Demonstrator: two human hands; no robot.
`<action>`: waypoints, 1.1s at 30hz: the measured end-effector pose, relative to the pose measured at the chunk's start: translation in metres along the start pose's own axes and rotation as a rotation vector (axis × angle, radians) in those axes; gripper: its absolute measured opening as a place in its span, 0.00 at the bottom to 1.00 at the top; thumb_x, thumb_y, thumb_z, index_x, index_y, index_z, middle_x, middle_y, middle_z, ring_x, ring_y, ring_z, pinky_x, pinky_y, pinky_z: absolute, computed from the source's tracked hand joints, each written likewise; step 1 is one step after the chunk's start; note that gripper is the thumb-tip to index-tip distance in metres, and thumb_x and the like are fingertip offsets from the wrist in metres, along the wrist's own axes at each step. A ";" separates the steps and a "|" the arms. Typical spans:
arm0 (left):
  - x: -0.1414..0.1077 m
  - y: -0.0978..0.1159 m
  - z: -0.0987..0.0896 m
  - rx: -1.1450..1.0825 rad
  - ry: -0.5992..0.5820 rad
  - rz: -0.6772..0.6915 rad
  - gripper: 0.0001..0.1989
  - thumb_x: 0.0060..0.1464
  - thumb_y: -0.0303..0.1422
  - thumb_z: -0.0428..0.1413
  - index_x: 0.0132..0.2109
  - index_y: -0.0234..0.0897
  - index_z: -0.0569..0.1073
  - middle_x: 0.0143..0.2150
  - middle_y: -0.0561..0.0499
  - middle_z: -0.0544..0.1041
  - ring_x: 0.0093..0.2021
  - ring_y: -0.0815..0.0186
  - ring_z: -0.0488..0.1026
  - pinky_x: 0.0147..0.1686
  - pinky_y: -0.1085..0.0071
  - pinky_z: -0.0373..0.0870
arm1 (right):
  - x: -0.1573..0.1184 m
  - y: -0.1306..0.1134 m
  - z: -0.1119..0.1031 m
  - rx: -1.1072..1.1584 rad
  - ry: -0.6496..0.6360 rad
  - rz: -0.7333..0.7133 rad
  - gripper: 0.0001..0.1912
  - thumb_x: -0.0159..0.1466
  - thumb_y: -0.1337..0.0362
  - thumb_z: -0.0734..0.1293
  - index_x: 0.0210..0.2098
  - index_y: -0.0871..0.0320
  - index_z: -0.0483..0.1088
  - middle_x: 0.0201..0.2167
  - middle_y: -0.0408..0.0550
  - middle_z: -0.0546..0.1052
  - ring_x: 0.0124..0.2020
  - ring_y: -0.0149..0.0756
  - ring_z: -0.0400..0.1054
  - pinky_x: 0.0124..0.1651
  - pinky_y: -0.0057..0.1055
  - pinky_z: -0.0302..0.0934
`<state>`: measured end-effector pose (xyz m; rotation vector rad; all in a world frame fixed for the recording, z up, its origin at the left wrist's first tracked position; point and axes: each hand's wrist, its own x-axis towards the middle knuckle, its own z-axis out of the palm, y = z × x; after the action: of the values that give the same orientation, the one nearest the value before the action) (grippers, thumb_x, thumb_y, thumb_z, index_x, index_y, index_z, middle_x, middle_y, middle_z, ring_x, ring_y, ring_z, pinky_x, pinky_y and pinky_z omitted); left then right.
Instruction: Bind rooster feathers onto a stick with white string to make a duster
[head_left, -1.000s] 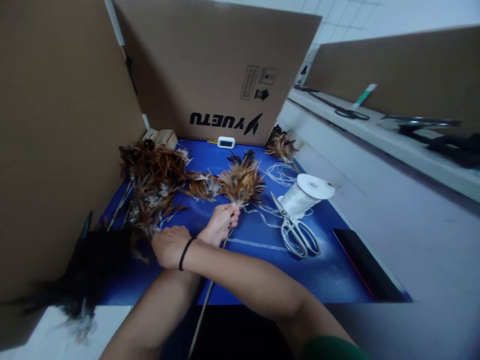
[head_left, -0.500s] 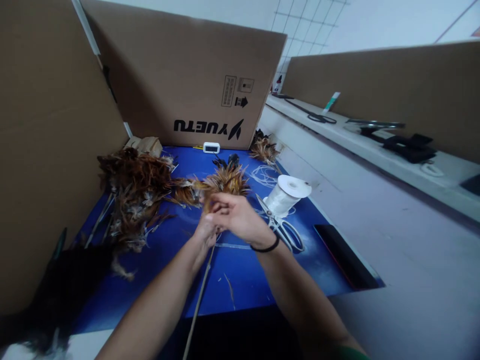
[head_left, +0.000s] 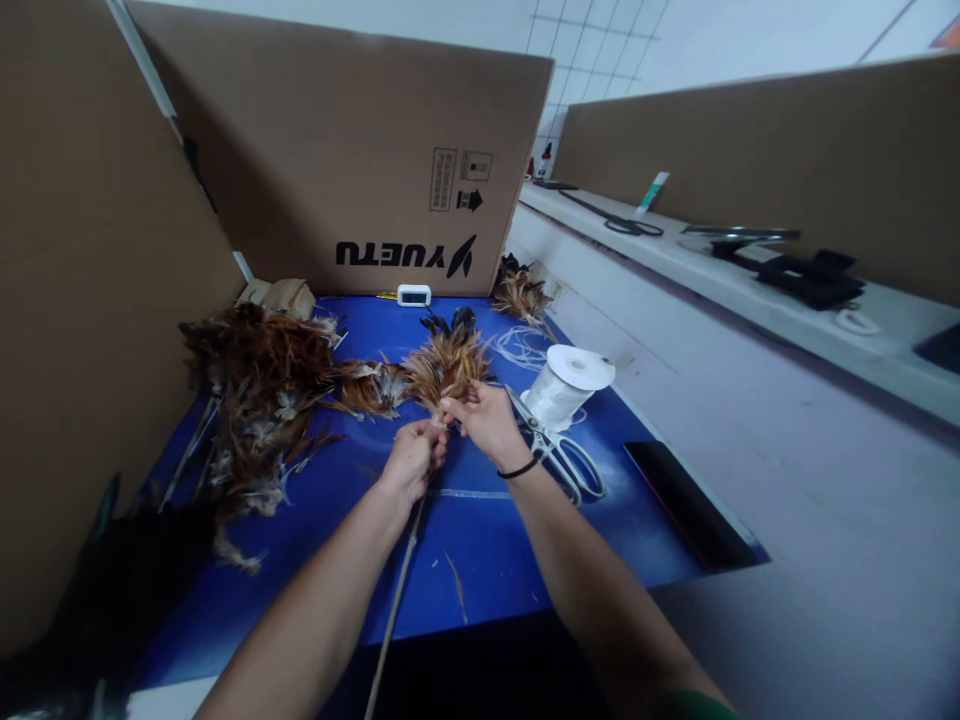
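A thin stick [head_left: 400, 590] runs from the bottom edge up to my left hand [head_left: 412, 460], whose fingers are wrapped round its upper end. Beyond that hand a bushy bundle of golden-brown feathers [head_left: 444, 362] with dark tips fans out from the stick, like a feather duster. My right hand [head_left: 491, 425], wearing a black band at the wrist, pinches feathers at the base of the bundle, close to the left fingertips. Just right of it lie scissors [head_left: 574, 465] with white handles, against a spool of white ribbon [head_left: 559, 400].
Brown feathers [head_left: 270, 390] are heaped on the left of the blue table [head_left: 517, 570]. A small white digital timer [head_left: 414, 296] stands by the cardboard box [head_left: 360, 150]. At right lies a dark phone-like slab [head_left: 686, 505], below a ledge [head_left: 720, 270] with tools. Black feathers [head_left: 112, 590] are at lower left.
My right hand has moved right and turned, from covering the left fingers to pinching at the bundle's base. The left hand has shifted slightly; more of the feather bundle shows. The view has shifted a little.
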<state>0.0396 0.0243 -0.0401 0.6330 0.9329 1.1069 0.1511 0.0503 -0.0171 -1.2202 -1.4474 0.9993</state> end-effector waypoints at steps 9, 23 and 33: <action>0.000 -0.001 -0.001 -0.006 -0.022 0.004 0.14 0.44 0.36 0.60 0.25 0.32 0.65 0.17 0.59 0.60 0.13 0.81 0.49 0.13 0.80 0.42 | 0.002 0.006 -0.004 -0.200 -0.041 -0.060 0.07 0.54 0.63 0.67 0.31 0.61 0.72 0.23 0.45 0.76 0.23 0.31 0.70 0.24 0.24 0.62; -0.001 -0.001 0.000 0.031 -0.042 0.056 0.10 0.44 0.31 0.58 0.23 0.33 0.64 0.15 0.59 0.57 0.14 0.79 0.50 0.16 0.79 0.43 | -0.006 -0.014 -0.002 -0.583 0.049 -0.256 0.03 0.56 0.67 0.65 0.27 0.59 0.71 0.26 0.45 0.75 0.28 0.32 0.67 0.32 0.26 0.58; -0.005 0.008 0.003 -0.040 -0.070 0.031 0.03 0.39 0.25 0.54 0.24 0.32 0.65 0.18 0.56 0.61 0.16 0.78 0.52 0.16 0.78 0.41 | -0.007 -0.012 0.001 -0.662 0.085 -0.323 0.05 0.59 0.69 0.64 0.33 0.59 0.72 0.30 0.48 0.74 0.31 0.33 0.67 0.36 0.27 0.58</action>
<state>0.0373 0.0227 -0.0303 0.6511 0.8412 1.1221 0.1481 0.0415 -0.0066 -1.3947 -1.9058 0.2388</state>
